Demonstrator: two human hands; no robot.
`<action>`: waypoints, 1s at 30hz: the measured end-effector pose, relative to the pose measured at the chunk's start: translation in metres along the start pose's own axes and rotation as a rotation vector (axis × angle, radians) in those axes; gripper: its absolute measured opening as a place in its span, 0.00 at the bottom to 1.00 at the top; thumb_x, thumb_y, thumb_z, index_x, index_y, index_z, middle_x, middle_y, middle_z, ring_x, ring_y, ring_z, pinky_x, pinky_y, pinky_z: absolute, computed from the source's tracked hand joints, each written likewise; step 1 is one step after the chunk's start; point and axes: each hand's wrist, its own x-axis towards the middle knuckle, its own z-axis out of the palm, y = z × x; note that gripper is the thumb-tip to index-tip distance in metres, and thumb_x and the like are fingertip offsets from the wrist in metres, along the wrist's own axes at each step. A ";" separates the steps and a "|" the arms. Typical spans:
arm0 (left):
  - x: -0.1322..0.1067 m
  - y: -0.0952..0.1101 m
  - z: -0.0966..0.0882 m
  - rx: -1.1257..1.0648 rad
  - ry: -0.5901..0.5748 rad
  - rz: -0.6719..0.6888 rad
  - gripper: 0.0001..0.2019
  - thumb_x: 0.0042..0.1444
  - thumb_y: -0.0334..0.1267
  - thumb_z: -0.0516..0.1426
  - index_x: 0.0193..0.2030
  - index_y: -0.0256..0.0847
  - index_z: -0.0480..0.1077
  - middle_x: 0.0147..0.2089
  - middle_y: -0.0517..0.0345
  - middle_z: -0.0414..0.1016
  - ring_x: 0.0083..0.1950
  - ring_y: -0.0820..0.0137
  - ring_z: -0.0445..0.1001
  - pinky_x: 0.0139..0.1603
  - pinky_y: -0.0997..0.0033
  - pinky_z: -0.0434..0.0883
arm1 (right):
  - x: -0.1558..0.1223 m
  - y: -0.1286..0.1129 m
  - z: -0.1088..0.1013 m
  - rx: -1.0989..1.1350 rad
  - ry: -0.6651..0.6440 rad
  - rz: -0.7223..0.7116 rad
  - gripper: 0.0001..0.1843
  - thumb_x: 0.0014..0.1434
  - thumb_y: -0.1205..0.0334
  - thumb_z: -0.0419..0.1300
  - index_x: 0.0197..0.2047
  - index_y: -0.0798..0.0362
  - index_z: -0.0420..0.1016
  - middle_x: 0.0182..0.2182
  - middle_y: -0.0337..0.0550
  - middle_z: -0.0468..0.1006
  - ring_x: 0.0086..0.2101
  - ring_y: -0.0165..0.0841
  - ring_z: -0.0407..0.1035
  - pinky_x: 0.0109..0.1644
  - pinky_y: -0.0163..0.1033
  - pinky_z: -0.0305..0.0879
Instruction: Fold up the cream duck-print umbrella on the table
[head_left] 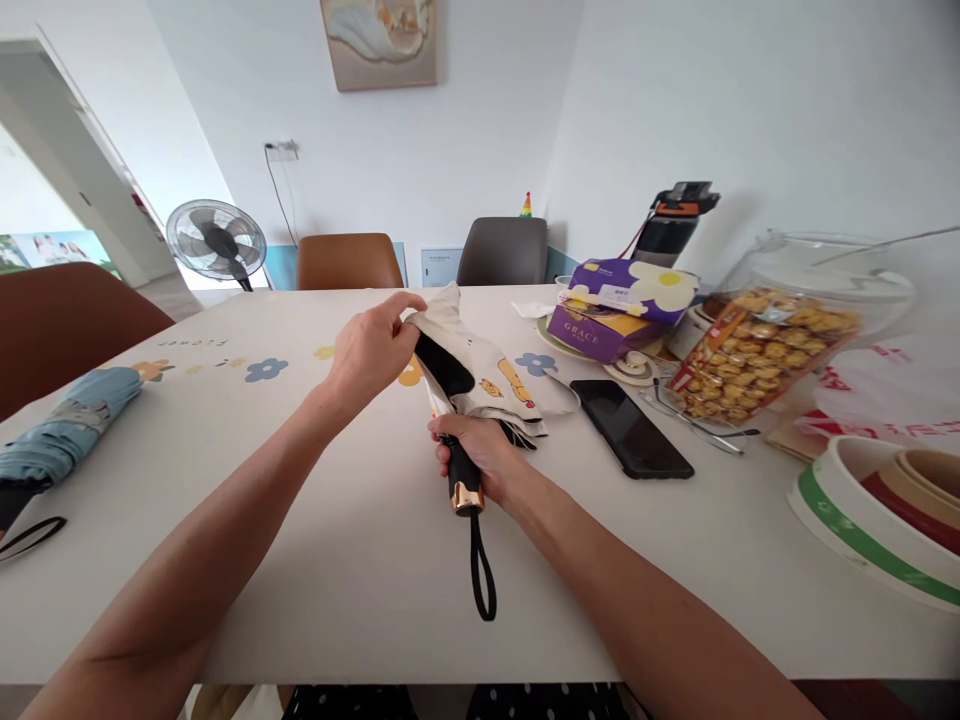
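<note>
A folding umbrella (pixel 480 365) with cream cloth, a black lining and small yellow prints lies over the table, its loose folds bunched toward the far side. My right hand (pixel 484 450) is wrapped round it at the top of its black handle, which ends in a gold-coloured cap and a black wrist loop (pixel 484 580). With thumb and fingers together, my left hand (pixel 377 345) pinches an edge of the cream cloth, and the black underside shows just below. Part of the handle is hidden behind my right fingers.
Right of the umbrella lie a black phone (pixel 630 428) and eyeglasses (pixel 697 420). Beyond are a purple tissue pack (pixel 634 285), a box (pixel 600 330), a clear snack jar (pixel 780 330) and tape rolls (pixel 877 520). A blue folded umbrella (pixel 71 420) rests at the left.
</note>
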 end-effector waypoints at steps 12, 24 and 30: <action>0.003 -0.001 -0.019 0.289 0.156 0.033 0.16 0.54 0.32 0.46 0.41 0.49 0.71 0.37 0.55 0.71 0.41 0.63 0.69 0.34 0.67 0.60 | -0.001 -0.005 -0.001 0.031 -0.025 0.004 0.04 0.47 0.68 0.60 0.27 0.59 0.67 0.21 0.36 0.65 0.16 0.21 0.58 0.15 0.29 0.61; 0.013 -0.029 -0.044 0.439 -0.249 -0.066 0.13 0.46 0.35 0.48 0.30 0.52 0.73 0.23 0.60 0.70 0.26 0.65 0.68 0.29 0.68 0.58 | -0.003 -0.016 -0.006 0.163 -0.165 -0.062 0.17 0.47 0.52 0.64 0.33 0.54 0.65 0.23 0.34 0.65 0.16 0.19 0.54 0.16 0.27 0.57; 0.009 -0.024 -0.066 0.444 -0.347 -0.118 0.10 0.46 0.37 0.49 0.24 0.50 0.71 0.17 0.60 0.63 0.21 0.66 0.64 0.24 0.68 0.57 | 0.001 -0.019 -0.012 0.214 -0.168 -0.078 0.17 0.49 0.50 0.62 0.32 0.53 0.64 0.23 0.34 0.65 0.15 0.19 0.53 0.16 0.26 0.56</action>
